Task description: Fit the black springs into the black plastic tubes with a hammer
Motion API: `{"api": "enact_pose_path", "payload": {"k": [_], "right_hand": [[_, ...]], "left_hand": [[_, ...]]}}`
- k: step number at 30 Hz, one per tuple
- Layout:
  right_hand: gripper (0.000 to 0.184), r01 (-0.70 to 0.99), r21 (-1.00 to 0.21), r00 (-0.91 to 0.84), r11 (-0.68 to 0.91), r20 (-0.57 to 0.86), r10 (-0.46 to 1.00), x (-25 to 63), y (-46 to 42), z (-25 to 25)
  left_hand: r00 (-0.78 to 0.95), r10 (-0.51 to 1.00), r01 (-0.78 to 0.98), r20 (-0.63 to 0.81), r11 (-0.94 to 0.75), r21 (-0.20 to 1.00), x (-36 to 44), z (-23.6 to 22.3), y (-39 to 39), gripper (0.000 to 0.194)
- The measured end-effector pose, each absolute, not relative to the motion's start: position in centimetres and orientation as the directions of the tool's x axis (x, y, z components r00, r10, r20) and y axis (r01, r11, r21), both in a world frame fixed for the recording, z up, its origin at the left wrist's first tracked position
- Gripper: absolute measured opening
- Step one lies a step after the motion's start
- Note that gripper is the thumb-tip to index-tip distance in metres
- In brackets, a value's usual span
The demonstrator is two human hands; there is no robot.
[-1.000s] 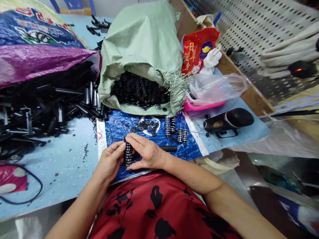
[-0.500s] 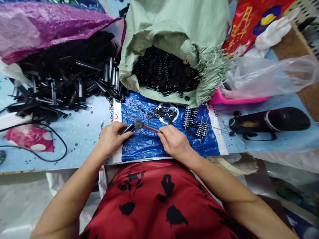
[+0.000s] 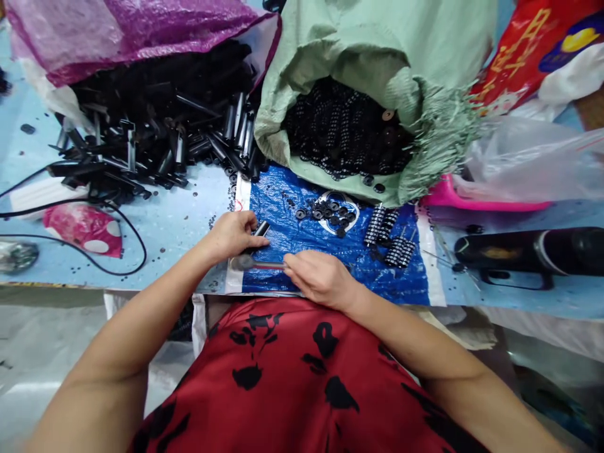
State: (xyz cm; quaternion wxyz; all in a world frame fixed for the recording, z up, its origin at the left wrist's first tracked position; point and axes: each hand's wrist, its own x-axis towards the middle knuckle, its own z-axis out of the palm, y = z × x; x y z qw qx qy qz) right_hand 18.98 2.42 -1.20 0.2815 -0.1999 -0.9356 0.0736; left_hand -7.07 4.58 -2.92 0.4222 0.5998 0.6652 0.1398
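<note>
My left hand (image 3: 236, 236) pinches a short, shiny black tube (image 3: 261, 230) between thumb and fingers, over the left part of a blue plastic sheet (image 3: 283, 277). My right hand (image 3: 321, 278) is closed around a thin reddish stick (image 3: 268, 265) with a grey, rounded head (image 3: 242, 263). That head is blurred and lies just below the tube, apart from it. Small black discs with centre holes (image 3: 334, 212) are scattered on the sheet beyond my right hand. To their right lie thin rods strung with black discs (image 3: 400, 251).
A green woven sack (image 3: 425, 126) full of black discs opens towards me. Many black tubes (image 3: 155, 141) spill from a purple bag (image 3: 155, 38) at the left. A cable (image 3: 134, 236) loops by a pink dotted bag (image 3: 82, 229). At right lies a black flask (image 3: 504, 251).
My right hand has drawn nearer to me, and the stick's head has swung down and left below the tube. My left hand still holds the tube. The view has shifted left.
</note>
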Motion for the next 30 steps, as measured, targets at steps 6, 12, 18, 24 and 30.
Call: {"api": "enact_pose_path", "payload": {"k": [6, 12, 18, 24, 30], "right_hand": [[0.019, 0.318, -0.318, -0.75, 0.893, 0.491, 0.442, 20.4, 2.7, -2.1], [0.016, 0.532, -0.251, -0.699, 0.808, 0.408, 0.587, 21.4, 4.0, -3.5], [0.03, 0.49, -0.264, -0.732, 0.831, 0.393, 0.557, 19.6, 5.1, -3.3], [0.022, 0.471, -0.317, -0.713, 0.823, 0.412, 0.567, 19.6, 5.7, -2.9], [0.019, 0.484, -0.393, -0.689, 0.782, 0.38, 0.617, 21.5, 6.8, -2.4]], "left_hand": [[0.061, 0.923, 0.779, -0.379, 0.194, 0.597, -8.8, -0.5, 2.8, 0.031], [0.371, 0.646, 0.731, -0.667, 0.24, 0.639, -16.4, 4.8, -2.0, 0.04], [-0.143, 0.99, 0.839, -0.01, 0.127, 0.529, -14.7, 3.8, 3.9, 0.043], [-0.077, 0.995, 0.992, 0.063, 0.07, 0.101, -15.1, 0.5, 13.3, 0.063], [0.058, 0.993, 0.988, -0.103, -0.072, -0.139, -14.9, -0.1, 11.2, 0.058]]}}
